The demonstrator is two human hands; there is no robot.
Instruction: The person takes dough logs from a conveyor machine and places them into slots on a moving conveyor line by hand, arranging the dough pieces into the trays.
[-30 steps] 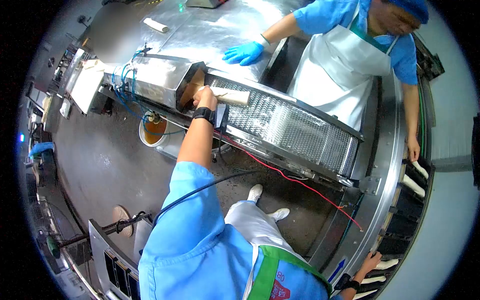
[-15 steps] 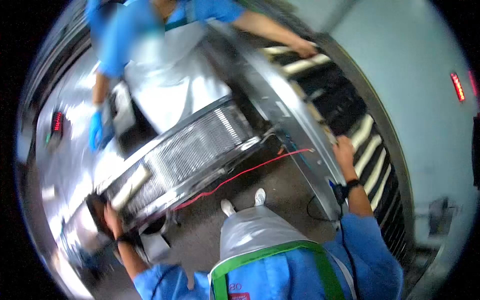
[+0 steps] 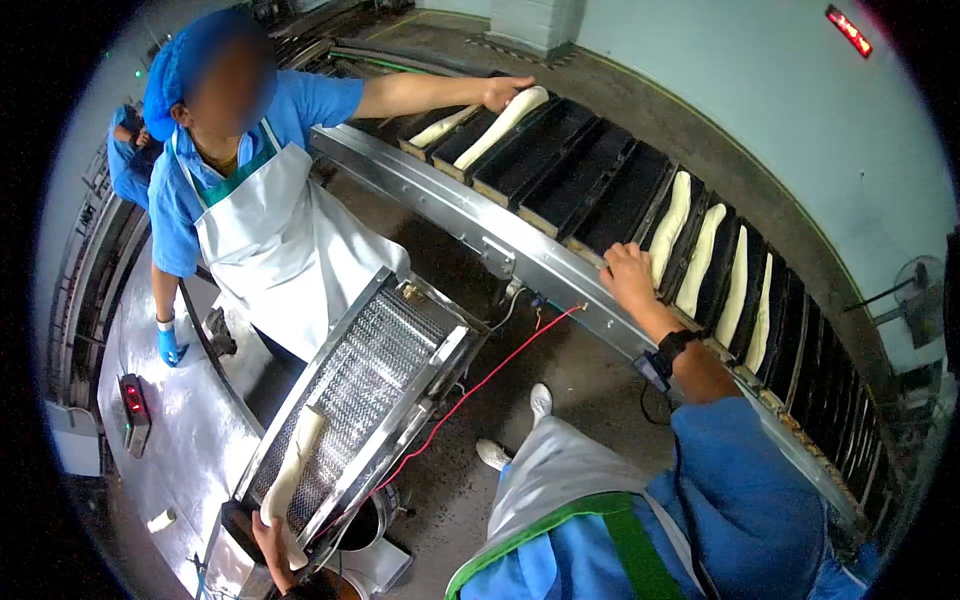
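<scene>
At the lower end of a mesh conveyor, my left hand (image 3: 270, 545) has its fingers closed around the near end of a long pale dough strip (image 3: 294, 467). The rest of that strip lies on the metal mesh (image 3: 375, 345). My right hand (image 3: 630, 277) rests at the near rim of the row of black pans, fingers bent but apart, with no dough in them. Just beside it, a dough strip (image 3: 669, 232) lies in a pan. More strips, one of them here (image 3: 701, 262), lie in the pans to the right.
Across the conveyor stands a co-worker in a white apron (image 3: 260, 240), one hand (image 3: 507, 93) at the end of a dough strip (image 3: 500, 127) in a pan. A steel rail (image 3: 430, 200) edges the pan line. A red cord (image 3: 480, 385) hangs between conveyor and rail. Left is a metal table (image 3: 180, 420).
The view has turned and become sharper. My left hand now holds the dough strip's end, with the strip angled more steeply in view. My right hand stays at the pan rim.
</scene>
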